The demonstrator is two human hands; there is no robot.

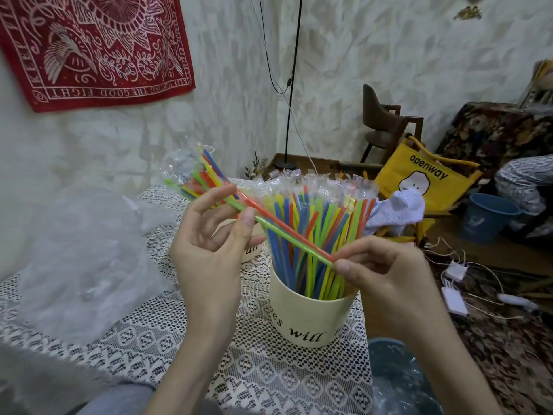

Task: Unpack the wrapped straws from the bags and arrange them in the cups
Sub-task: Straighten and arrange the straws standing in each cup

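A cream cup [311,322] with black lettering stands on the lace-covered table [143,330], packed with several wrapped straws [317,223] in blue, yellow, green and orange. My left hand [215,253] holds a bundle of wrapped straws [197,175] that fans up to the left. An orange and a green straw [287,232] stretch across the cup's front; my right hand [386,274] pinches their lower ends, apart from the bundle. A second cup [251,250] peeks out behind my left hand, mostly hidden.
A crumpled clear plastic bag [80,259] lies on the table's left side. Right of the table sit a yellow bag [425,175], a blue bucket [484,217], a chair [386,127] and cables on the carpet. A bin with plastic [398,378] is at the lower right.
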